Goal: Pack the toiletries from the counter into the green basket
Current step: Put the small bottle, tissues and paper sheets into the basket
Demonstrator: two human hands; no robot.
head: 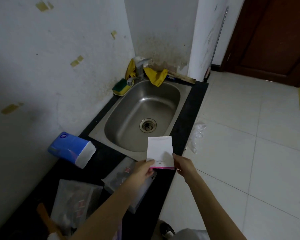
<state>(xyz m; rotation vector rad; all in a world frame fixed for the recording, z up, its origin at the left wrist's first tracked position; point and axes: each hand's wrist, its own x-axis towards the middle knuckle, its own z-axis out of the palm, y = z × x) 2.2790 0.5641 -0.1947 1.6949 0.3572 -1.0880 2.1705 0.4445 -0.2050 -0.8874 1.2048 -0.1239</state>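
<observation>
The white packet [160, 150], upright above the bench [198, 101] near the sink [100, 134], looks light, thin and floppy. The left grip [143, 170] pinches its lower left corner. The right grip [184, 166] apparently pinches the lower right; the stiffer bottom edge is best.

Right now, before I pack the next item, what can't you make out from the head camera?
Green basket: outside the head view.
White flat packet with a pink lower edge, held by left hand and right hand: print too small to read.
Clear plastic pouch on the black counter: contents blurred, partly behind the left forearm.
Orange-brown thing, lower left: blurred, unidentifiable.
</observation>
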